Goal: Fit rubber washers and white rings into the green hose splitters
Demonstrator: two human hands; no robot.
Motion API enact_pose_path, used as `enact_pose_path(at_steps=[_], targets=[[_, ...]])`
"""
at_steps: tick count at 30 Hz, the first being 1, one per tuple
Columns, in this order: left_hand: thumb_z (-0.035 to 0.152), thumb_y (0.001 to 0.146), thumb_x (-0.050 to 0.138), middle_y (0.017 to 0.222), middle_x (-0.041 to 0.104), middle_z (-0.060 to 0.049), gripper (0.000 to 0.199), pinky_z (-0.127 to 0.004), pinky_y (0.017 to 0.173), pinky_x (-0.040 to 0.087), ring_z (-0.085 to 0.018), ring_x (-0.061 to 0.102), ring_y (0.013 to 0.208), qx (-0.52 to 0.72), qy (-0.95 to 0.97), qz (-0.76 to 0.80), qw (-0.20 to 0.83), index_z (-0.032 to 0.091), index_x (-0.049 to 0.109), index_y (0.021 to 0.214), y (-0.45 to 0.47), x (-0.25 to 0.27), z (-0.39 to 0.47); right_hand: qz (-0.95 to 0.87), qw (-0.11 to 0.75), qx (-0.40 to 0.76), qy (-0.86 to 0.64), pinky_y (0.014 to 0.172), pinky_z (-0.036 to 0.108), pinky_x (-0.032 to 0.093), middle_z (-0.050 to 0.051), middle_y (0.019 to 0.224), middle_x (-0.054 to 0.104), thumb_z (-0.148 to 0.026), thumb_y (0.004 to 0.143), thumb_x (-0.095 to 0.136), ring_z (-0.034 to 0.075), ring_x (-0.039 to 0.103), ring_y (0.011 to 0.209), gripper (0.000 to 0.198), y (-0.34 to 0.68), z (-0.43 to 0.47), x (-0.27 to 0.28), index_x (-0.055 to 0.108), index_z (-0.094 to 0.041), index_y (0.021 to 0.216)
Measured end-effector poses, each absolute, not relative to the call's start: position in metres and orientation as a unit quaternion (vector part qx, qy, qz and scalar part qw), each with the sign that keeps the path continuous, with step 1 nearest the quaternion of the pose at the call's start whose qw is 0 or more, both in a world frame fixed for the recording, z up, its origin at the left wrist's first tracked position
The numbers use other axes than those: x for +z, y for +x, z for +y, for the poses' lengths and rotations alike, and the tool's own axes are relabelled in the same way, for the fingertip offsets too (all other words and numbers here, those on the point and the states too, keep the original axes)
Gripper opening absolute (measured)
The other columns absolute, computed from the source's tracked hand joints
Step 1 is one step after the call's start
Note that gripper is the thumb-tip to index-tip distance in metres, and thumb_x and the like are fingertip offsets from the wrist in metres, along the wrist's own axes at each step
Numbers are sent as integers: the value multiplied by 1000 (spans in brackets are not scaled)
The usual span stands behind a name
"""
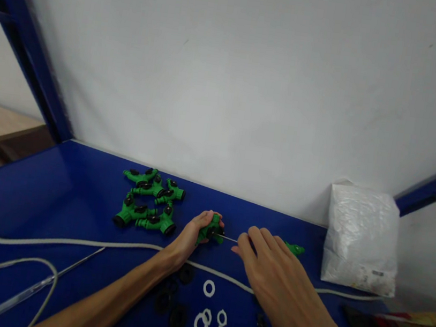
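Note:
My left hand [194,230] is closed around a green two-way hose splitter [213,229] with black parts, above the middle of the blue table. My right hand [264,254] grips a screwdriver, its handle hidden in my fingers. The thin metal screwdriver shaft [228,238] points left, and its tip meets the splitter at a dark part. Beyond my right hand, another green piece [294,248] shows partly from behind the fingers. Several similar green splitters [152,189] lie in a group left of my left hand.
White ring washers [209,288] and dark rings [179,318] lie near the front. A pale cable [81,242] crosses the blue table [76,192] beneath my arms. A clear-handled screwdriver [27,293] lies at left, a white plastic package [361,238] at right. A wall [220,88] rises behind.

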State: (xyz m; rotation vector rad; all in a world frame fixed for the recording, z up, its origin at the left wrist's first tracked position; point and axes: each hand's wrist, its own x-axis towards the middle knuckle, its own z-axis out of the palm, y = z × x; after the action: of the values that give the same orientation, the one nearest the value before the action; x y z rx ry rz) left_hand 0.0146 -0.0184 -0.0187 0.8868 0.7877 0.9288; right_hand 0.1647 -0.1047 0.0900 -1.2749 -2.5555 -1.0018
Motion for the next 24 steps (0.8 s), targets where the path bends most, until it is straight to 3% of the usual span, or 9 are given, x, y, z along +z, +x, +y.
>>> enact_pose_path(at_steps=[4, 8, 18, 24], targets=[[57, 89, 52, 107, 68, -6, 43, -34, 86, 38, -26, 58, 105, 425, 396, 359, 731, 20, 64, 107, 15, -18, -19, -845, 60, -338, -411, 60, 36, 56, 15, 90, 69, 7, 71, 45, 28, 69, 77, 39, 163, -105, 87, 60, -10, 103], [56, 87, 54, 105, 68, -6, 41, -36, 89, 39, -26, 59, 102, 432, 398, 352, 729, 20, 63, 105, 16, -16, -20, -856, 79, -320, -398, 59, 34, 56, 13, 91, 70, 8, 69, 42, 26, 69, 74, 37, 161, -107, 89, 56, -16, 94], [55, 91, 50, 104, 67, -6, 40, -31, 79, 39, -23, 59, 98, 453, 416, 345, 709, 20, 62, 108, 15, -14, -21, -845, 69, -321, -422, 56, 37, 52, 6, 77, 63, -6, 91, 48, 25, 64, 65, 15, 166, -106, 88, 54, -19, 85], [55, 91, 49, 99, 65, -5, 40, -31, 78, 39, -22, 58, 92, 453, 437, 344, 697, 20, 62, 105, 14, -12, -20, -839, 64, -339, -420, 60, 36, 52, 10, 82, 65, 2, 85, 43, 26, 65, 70, 26, 163, -108, 92, 58, -13, 98]])
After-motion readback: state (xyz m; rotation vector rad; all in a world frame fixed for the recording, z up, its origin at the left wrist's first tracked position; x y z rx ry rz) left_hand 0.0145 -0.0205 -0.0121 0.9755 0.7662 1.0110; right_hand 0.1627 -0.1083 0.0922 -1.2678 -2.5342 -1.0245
